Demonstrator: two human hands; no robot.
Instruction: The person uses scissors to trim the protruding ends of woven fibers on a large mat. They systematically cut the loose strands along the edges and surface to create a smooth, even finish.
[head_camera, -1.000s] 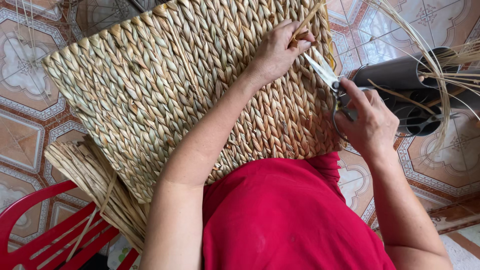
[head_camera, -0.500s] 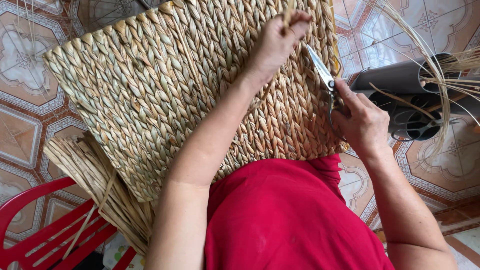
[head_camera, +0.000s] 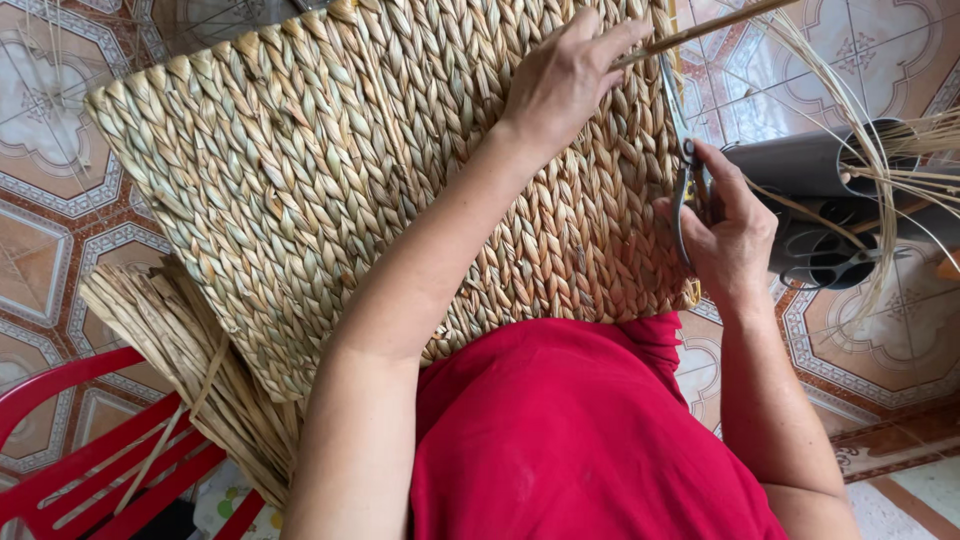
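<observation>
We have the woven basket (head_camera: 330, 190) lying across our lap, its plaited wall facing up and its top edge turned away from us. Our left hand (head_camera: 565, 80) rests on that wall near the far edge, and its fingers (head_camera: 610, 45) are closed in a pinch on a loose straw stalk (head_camera: 700, 30) that sticks out to the right. Our right hand (head_camera: 730, 225) is wrapped around the handles of the scissors (head_camera: 680, 130), whose blades point up along the basket's right side toward the stalk; we cannot tell how far the blades are parted.

To do this trimming well, we judge that the stalk should be kept taut and pulled away from the weave, so that the blades meet only the loose end and not the plaits beside it. A cut close to the surface would leave a neat stub; a cut too deep could loosen the braid. Keeping the blade tips in sight and clear of our pinching fingers matters too.

As for containers, the inside of the basket is hidden from us. To the right, on the tiled floor (head_camera: 850, 60), grey tubes (head_camera: 830, 210) lie on their side, with thin pale strands (head_camera: 880, 150) arching over them. Under the basket at left, a straw bundle (head_camera: 170, 340) rests against a red chair (head_camera: 90, 460).
</observation>
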